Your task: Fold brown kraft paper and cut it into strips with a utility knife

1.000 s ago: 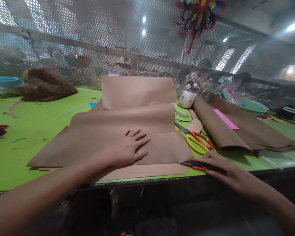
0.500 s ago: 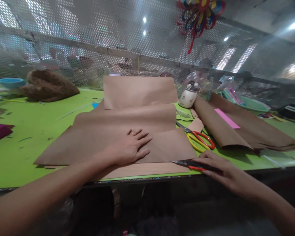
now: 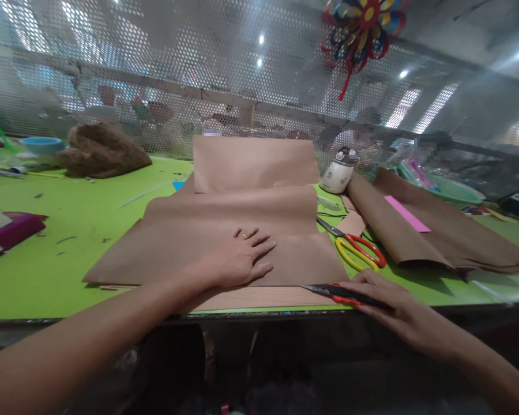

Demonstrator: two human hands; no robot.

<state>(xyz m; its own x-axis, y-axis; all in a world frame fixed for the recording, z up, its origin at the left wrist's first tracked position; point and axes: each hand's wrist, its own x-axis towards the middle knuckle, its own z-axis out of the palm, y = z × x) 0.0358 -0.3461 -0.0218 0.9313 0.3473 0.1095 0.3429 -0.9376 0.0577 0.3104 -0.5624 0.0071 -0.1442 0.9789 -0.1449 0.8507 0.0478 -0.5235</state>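
Observation:
Brown kraft paper [image 3: 190,242] lies folded over on the green table, its near edge running along the front. My left hand [image 3: 246,259] presses flat on this paper with fingers spread, a ring on one finger. In my right hand [image 3: 393,302] are scissors [image 3: 328,290] with black and red-orange handles. Their pointed tip rests at the paper's near edge, and my palm hides part of the handles. Light brown paper strips [image 3: 251,298] show beneath that edge. Beside the sheet, close to my right hand, lies a larger pair of scissors [image 3: 358,248] with red and yellow handles.
Farther right are rolled brown paper [image 3: 398,230] with a pink strip [image 3: 406,214] on it and a white bottle [image 3: 337,173]. A brown bundle [image 3: 104,151], a blue bowl [image 3: 41,145] and a purple object [image 3: 15,233] stand left. A perforated screen [image 3: 177,52] rises behind.
The view has shifted, so most things sit farther right. The scissors' tip is slightly farther left along the paper's edge. My left hand stays pressed on the paper.

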